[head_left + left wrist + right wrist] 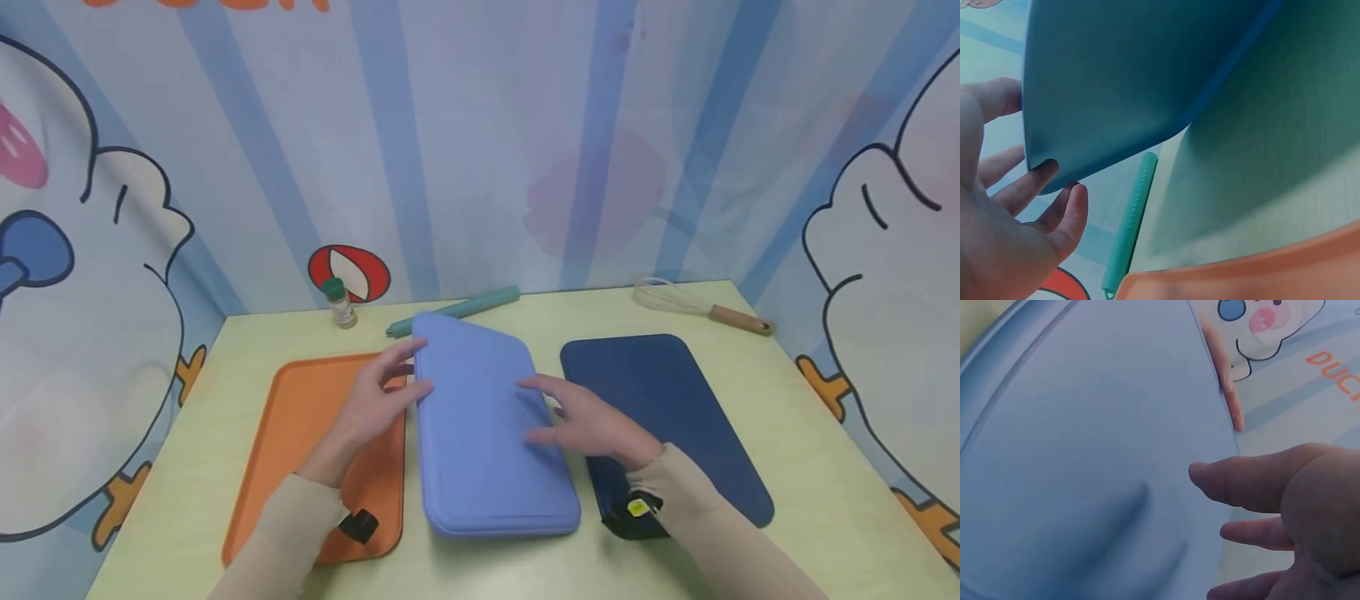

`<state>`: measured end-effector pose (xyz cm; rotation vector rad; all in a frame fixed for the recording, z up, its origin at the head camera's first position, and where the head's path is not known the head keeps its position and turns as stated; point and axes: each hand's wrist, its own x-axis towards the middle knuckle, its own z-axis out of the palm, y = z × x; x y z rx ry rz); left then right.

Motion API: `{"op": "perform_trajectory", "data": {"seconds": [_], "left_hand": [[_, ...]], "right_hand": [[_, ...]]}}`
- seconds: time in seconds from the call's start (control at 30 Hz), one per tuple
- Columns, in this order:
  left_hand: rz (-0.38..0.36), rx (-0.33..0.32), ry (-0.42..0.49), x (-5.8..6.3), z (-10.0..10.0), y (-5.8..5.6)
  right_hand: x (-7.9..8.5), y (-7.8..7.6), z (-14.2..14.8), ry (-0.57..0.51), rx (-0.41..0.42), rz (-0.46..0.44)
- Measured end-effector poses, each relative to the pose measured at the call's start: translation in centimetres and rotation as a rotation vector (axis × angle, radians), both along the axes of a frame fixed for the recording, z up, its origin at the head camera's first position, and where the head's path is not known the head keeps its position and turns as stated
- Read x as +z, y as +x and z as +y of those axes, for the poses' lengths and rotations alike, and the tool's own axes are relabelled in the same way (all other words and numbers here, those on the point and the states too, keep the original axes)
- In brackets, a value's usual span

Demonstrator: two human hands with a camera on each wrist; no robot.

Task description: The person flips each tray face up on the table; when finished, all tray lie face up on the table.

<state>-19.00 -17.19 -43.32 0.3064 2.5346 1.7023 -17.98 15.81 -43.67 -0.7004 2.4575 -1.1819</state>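
Note:
A light blue tray (480, 450) is tilted up off the table, its left side raised and its front edge low. My left hand (375, 400) grips that tray at its upper left edge, thumb on the near face and fingertips (1044, 175) behind it, as the left wrist view shows. Across the tray's right side hovers my right hand (588, 421), fingers spread and extended. In the right wrist view its thumb (1222, 481) stands apart from the tray's face (1104, 412) and casts a shadow there.
An orange tray (311, 400) lies flat at the left, a dark blue tray (637, 383) at the right. Along the back are a small green-capped jar (342, 307), a teal rolling pin (480, 303) and a whisk (731, 319). A printed cloth (487, 167) hangs behind the table (817, 467).

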Motion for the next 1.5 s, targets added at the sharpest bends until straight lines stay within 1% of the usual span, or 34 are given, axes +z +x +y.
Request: {"op": "perform_trajectory", "data": {"seconds": [0.1, 0.17, 0.4, 0.57, 0.7, 0.83, 1.03, 1.17, 1.3, 1.5], "left_hand": [[0.022, 0.002, 0.002, 0.4, 0.3, 0.1], [0.035, 0.000, 0.005, 0.6, 0.4, 0.1], [0.057, -0.008, 0.021, 0.8, 0.8, 0.1], [0.071, -0.009, 0.041, 0.9, 1.1, 0.0], [0.079, -0.010, 0.050, 1.2, 1.3, 0.0], [0.096, -0.016, 0.057, 1.5, 1.5, -0.1], [0.101, -0.018, 0.054, 1.8, 1.6, -0.4], [0.103, -0.020, 0.055, 1.9, 1.6, -0.6], [0.100, -0.016, 0.066, 2.2, 1.7, -0.6], [0.087, -0.022, 0.083, 2.8, 2.0, -0.5]], "right_hand": [[1.1, 0.3, -0.5, -0.040, 0.042, 0.003], [2.0, 0.6, -1.0, -0.058, 0.061, -0.012], [4.6, 1.6, -3.1, -0.090, 0.082, -0.075], [5.9, 2.0, -4.4, -0.110, 0.129, -0.065], [6.6, 2.2, -5.3, -0.117, 0.165, -0.079], [7.5, 2.5, -6.1, -0.088, 0.180, -0.087], [8.4, 2.9, -7.0, -0.012, 0.214, -0.034], [8.8, 3.0, -7.4, 0.038, 0.222, -0.001], [9.1, 3.1, -7.7, 0.061, 0.232, 0.017], [9.5, 3.2, -8.1, 0.090, 0.279, 0.054]]}}
